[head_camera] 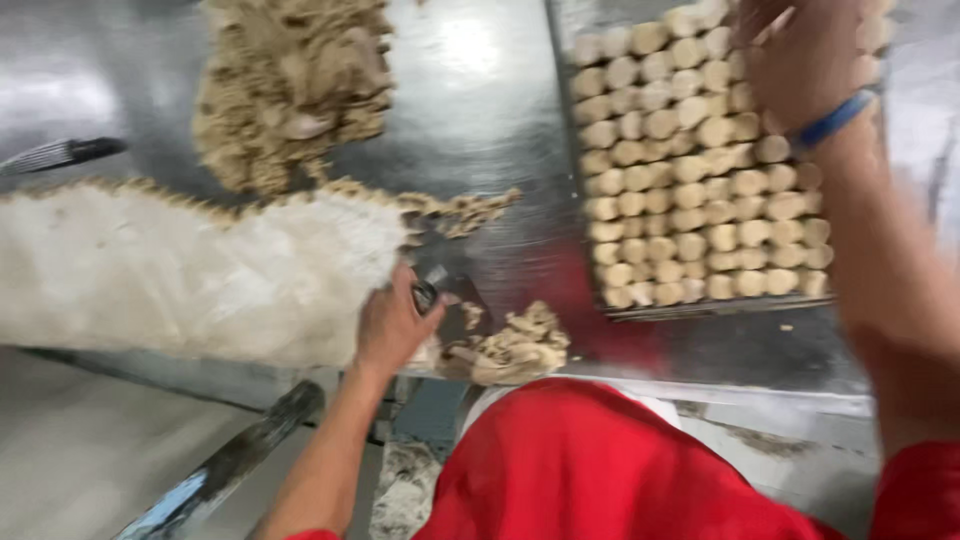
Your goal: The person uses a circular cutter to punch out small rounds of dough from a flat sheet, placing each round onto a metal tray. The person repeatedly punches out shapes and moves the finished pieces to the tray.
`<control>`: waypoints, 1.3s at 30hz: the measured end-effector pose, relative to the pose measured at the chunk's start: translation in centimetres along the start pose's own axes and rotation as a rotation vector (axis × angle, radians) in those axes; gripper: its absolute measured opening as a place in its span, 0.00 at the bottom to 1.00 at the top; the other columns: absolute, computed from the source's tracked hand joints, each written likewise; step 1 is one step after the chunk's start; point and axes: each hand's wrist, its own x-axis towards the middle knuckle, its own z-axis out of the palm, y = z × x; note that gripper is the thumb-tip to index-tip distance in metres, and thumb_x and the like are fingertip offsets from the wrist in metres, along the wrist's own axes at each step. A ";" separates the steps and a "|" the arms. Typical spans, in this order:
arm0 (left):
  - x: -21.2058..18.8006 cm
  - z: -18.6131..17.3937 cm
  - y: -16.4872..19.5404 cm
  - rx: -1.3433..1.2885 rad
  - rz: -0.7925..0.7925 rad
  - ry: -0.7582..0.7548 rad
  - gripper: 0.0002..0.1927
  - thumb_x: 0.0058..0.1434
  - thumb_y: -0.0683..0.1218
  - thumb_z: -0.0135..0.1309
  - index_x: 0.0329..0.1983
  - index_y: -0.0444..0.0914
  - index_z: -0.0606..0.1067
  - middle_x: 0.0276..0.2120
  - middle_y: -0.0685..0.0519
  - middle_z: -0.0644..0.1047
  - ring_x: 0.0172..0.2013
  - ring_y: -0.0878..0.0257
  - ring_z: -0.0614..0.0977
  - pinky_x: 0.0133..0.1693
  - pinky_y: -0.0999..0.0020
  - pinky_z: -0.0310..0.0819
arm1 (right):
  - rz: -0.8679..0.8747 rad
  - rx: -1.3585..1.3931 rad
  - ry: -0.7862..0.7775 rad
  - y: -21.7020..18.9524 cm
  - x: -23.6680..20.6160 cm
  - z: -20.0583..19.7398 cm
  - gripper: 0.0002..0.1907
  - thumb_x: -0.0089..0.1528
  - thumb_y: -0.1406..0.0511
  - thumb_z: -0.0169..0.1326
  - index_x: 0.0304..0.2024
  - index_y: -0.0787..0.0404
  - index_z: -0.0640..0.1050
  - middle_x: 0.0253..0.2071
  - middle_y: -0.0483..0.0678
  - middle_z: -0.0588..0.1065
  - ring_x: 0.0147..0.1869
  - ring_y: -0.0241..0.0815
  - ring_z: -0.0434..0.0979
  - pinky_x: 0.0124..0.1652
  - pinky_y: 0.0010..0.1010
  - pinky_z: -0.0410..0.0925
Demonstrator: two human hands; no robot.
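Presently, a steel worktable [480, 110] carries a rolled sheet of dough [180, 270], largest item, at left; a heap of crumbly dough scraps [290, 85] lies beyond it. A tray [700, 308] of small round dough pieces [690, 180] sits at right. Right hand [805, 55] hovers over the tray's far rows, grip unclear. Left hand [392, 325] is closed on a metal cutter [428, 295] at the sheet's near corner, beside a small scrap pile [520, 350]
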 end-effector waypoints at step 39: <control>9.5 -7.3 -7.7 0.367 0.653 0.047 0.22 0.56 0.52 0.65 0.45 0.37 0.69 0.32 0.41 0.78 0.37 0.41 0.81 0.40 0.47 0.75 | -0.285 -0.039 -0.024 -22.2 -16.8 30.1 0.21 0.56 0.52 0.66 0.50 0.48 0.81 0.52 0.41 0.77 0.65 0.46 0.71 0.71 0.60 0.43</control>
